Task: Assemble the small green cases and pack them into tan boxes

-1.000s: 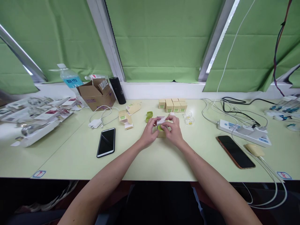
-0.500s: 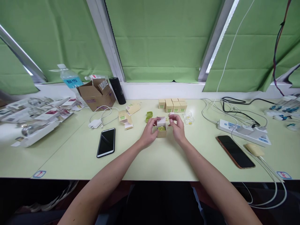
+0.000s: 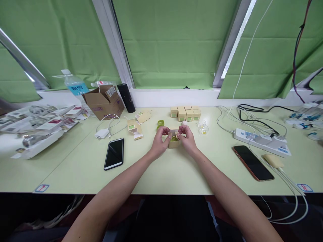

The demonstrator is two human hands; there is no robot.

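A small cardboard box [image 3: 174, 144] stands on the table between my hands, its top flap raised on the far side. Inside it shows a yellow-green piece [image 3: 174, 138]. My left hand [image 3: 160, 143] grips the box's left side and flap, fingers bent. On the right edge of the flap, my right hand [image 3: 187, 139] is closed with thumb and fingers pinched. Just beyond my left hand sit green square rings [image 3: 160, 123], partly hidden by it. Clear round pieces with yellow centres [image 3: 203, 129] lie beyond my right hand.
Several closed small boxes [image 3: 188, 113] stand together at the back. Unfolded cartons [image 3: 135, 127] and a phone [image 3: 114, 153] lie to the left. To the right are a power strip [image 3: 262, 142], another phone [image 3: 252, 163] and loose cables. A larger cardboard box [image 3: 103, 104] stands back left.
My right hand has moved left, from beside the box onto its raised flap. The flap has tipped somewhat toward me. My left hand stays at the box's left side.
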